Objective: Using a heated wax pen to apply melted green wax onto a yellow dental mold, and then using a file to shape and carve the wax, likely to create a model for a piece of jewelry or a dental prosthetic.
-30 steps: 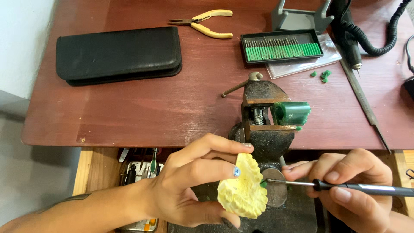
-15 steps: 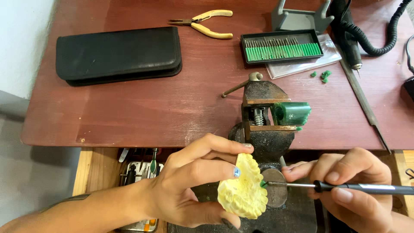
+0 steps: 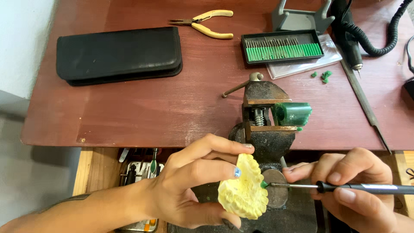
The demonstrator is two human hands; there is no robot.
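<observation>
The yellow dental cast (image 3: 243,192) sits pinched in the left hand (image 3: 189,185), fingers curled around its top and bottom edges. The right hand (image 3: 353,185) grips a thin black-handled pick (image 3: 345,187) like a pen, its tip touching a green dab on the cast's right side. This looks like fine wax work on 1 tooth; it calls for steady, light pressure. Just beyond the hands stands a small vise (image 3: 265,121) clamping a green block (image 3: 293,114). Farther off lie a bur tray (image 3: 282,46), pliers (image 3: 205,21) and a black case (image 3: 118,54), none obstructing.
</observation>
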